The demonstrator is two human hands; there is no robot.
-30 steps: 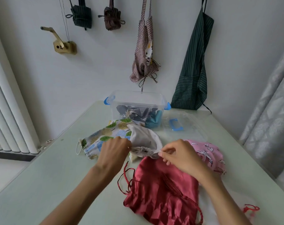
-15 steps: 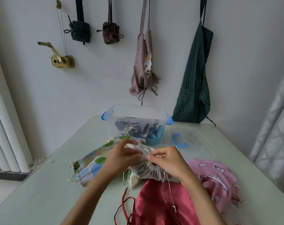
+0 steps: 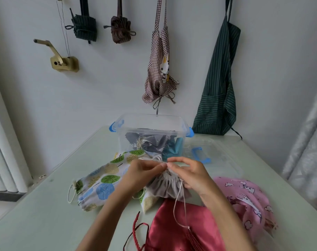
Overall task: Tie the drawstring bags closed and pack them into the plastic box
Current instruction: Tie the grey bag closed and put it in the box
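Presently pinching the white drawstring [image 3: 179, 201] above the gathered grey bag [image 3: 166, 187]: left hand [image 3: 142, 172] and right hand [image 3: 190, 173], fingertips meeting. Grey bag at table [image 3: 36, 218] centre; clear plastic box [image 3: 150, 134] at twelve o'clock, red bag [image 3: 179, 230] at six.

Pale green bench [image 3: 45, 223]. Clear plastic box [image 3: 150, 124] with blue latches, holding grey and teal cloth. Grey drawstring bag [image 3: 166, 187] with an off-white cord [image 3: 179, 201]. White bag [image 3: 99, 183] printed with green, blue and tan leaves. Dark red satin bag [image 3: 177, 229] with a red twisted cord. Pink bag [image 3: 244, 198] with white animal figures. On the white wall: green apron [image 3: 217, 98] with thin white stripes; brown-and-white checked apron [image 3: 159, 77] bearing a white cartoon rabbit.
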